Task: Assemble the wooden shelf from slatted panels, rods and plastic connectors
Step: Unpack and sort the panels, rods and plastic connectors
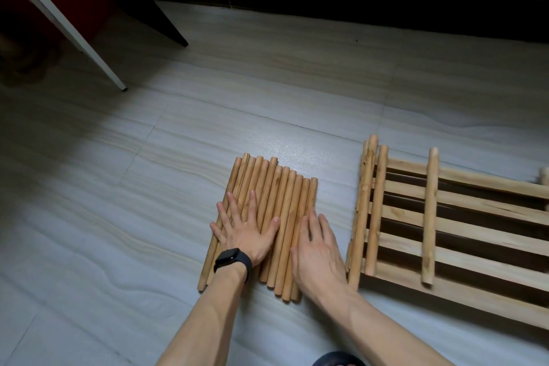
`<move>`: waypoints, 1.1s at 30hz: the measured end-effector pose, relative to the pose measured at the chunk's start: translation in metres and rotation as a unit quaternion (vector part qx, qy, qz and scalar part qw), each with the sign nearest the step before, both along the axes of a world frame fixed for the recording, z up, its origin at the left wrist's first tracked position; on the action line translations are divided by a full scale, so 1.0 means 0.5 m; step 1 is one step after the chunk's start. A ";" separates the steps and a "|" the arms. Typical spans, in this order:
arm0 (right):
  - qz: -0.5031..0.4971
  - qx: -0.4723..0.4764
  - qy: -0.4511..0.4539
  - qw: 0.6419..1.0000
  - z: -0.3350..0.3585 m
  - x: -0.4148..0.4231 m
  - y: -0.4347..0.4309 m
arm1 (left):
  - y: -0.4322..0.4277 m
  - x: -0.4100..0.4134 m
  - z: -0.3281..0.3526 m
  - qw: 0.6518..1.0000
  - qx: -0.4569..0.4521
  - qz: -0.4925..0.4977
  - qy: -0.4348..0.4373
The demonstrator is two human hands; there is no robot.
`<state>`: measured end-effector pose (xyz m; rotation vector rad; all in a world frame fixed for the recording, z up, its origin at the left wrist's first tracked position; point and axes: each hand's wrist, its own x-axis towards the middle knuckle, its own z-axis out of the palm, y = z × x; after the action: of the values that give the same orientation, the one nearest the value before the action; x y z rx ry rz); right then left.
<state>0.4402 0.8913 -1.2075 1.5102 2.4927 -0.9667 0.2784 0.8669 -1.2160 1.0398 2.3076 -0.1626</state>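
Several round wooden rods (pixel 276 187) lie side by side in a flat row on the tiled floor, pointing away from me. My left hand (pixel 246 226), with a black watch on the wrist, lies flat on the left part of the row with fingers spread. My right hand (pixel 319 249) rests flat on the row's right edge, fingers straight. To the right a stack of slatted wooden panels (pixel 463 235) lies flat, crossbars facing up. No plastic connectors are in view.
A white table leg (pixel 89 47) and a dark slanted leg (pixel 154 12) stand at the back left. A dark skirting board (pixel 356 6) runs along the far wall. A dark shoe tip (pixel 335 359) shows at the bottom edge. Pale floor tiles (pixel 118 187) lie left of the rods.
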 end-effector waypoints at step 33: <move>-0.317 -0.110 0.120 0.935 0.151 0.341 0.234 | 0.199 0.296 0.177 0.884 0.232 0.166 -0.370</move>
<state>0.6108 1.0083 -1.1321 2.2813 1.9358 -1.5324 0.4264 0.9667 -1.1276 0.7082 1.7792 0.8243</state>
